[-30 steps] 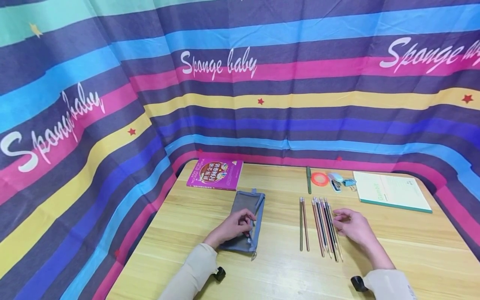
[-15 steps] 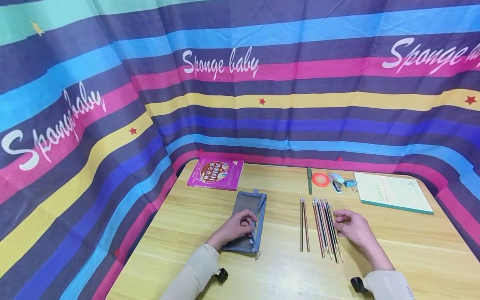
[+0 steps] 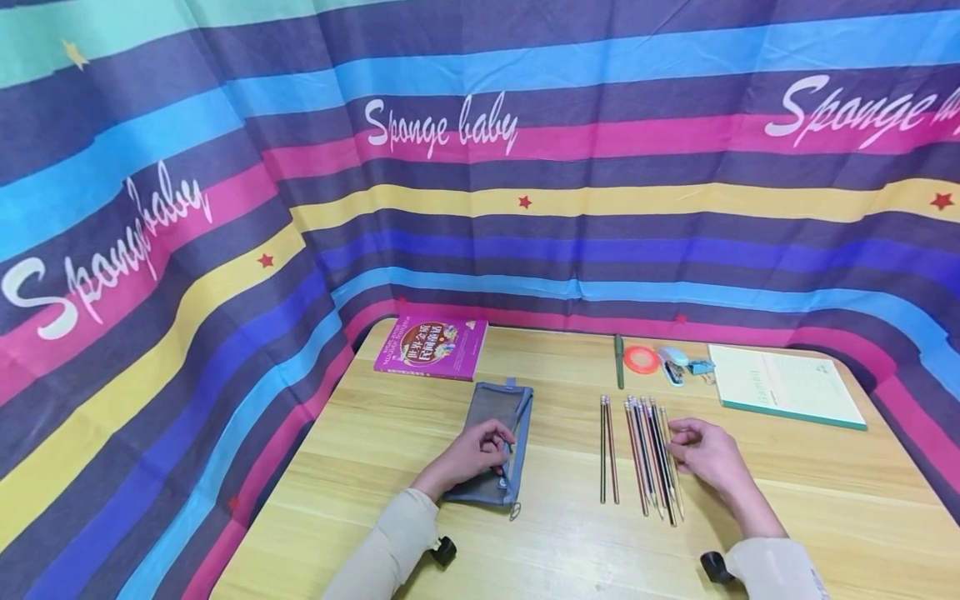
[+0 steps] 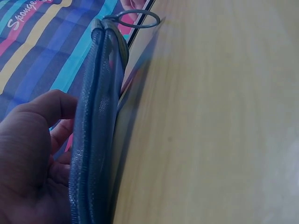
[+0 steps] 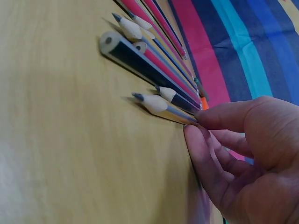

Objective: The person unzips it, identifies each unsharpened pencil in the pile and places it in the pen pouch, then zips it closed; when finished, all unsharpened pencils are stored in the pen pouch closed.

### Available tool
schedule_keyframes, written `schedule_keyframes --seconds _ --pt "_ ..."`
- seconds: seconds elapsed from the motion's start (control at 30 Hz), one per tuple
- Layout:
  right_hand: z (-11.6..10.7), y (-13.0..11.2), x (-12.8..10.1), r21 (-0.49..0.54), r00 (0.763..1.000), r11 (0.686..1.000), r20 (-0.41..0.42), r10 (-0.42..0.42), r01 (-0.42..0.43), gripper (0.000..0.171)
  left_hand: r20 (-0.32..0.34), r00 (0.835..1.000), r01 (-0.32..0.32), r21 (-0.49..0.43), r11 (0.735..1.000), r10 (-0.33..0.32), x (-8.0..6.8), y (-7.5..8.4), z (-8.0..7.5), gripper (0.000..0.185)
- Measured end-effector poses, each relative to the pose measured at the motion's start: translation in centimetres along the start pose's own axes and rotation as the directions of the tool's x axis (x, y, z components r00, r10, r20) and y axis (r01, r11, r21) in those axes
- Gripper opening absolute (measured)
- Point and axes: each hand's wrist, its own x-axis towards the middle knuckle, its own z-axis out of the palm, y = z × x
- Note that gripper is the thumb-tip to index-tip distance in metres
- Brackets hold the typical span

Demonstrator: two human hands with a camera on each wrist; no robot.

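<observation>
My left hand (image 3: 474, 452) grips the open edge of a grey-blue mesh pencil case (image 3: 480, 407) lying on the table. In the left wrist view, curled fingers (image 4: 51, 105) meet the side of the case (image 4: 96, 126), and a zipper ring (image 4: 140, 19) sticks out at its end. A bunch of pencils (image 3: 647, 450) lies side by side to the right. With thumb and index finger, my right hand (image 3: 708, 454) pinches the rightmost pencil (image 5: 161, 106), a yellow and blue one with a sharpened tip. A thicker dark pencil (image 5: 140, 63) lies beside it.
Two pencils (image 3: 609, 450) lie apart, left of the bunch. Farther back are a green pen (image 3: 618, 362), an orange tape roll (image 3: 641, 359), a stapler (image 3: 672, 367), blue clips (image 3: 701, 367) and a notebook (image 3: 787, 386). A purple book (image 3: 431, 347) lies back left, before a striped curtain.
The rightmost pencil's tip has shifted slightly away from the table's front. Both hands keep nearly the same places; the head view has moved a little.
</observation>
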Motion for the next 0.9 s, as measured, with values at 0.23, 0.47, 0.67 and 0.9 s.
schedule_keyframes --seconds 0.23,0.47,0.67,0.9 --pt "-0.27 0.07 0.11 -0.001 1.0 1.0 0.003 -0.021 0.021 0.048 0.009 1.0 0.007 -0.027 1.0 -0.007 0.11 -0.29 0.02 0.024" --pt "-0.24 0.04 0.14 -0.003 1.0 1.0 -0.003 -0.018 0.018 0.049 0.002 1.0 0.015 -0.012 1.0 -0.015 0.11 -0.03 -0.07 0.024" --pt "0.19 -0.32 0.09 -0.013 0.998 0.998 -0.013 -0.068 0.068 0.042 0.003 1.0 0.016 -0.006 1.0 -0.016 0.12 0.09 -0.16 0.025" --pt "0.41 -0.34 0.22 -0.083 0.996 0.993 -0.023 -0.083 0.081 0.039 0.009 1.0 0.011 -0.009 1.0 -0.01 0.12 0.15 -0.1 0.025"
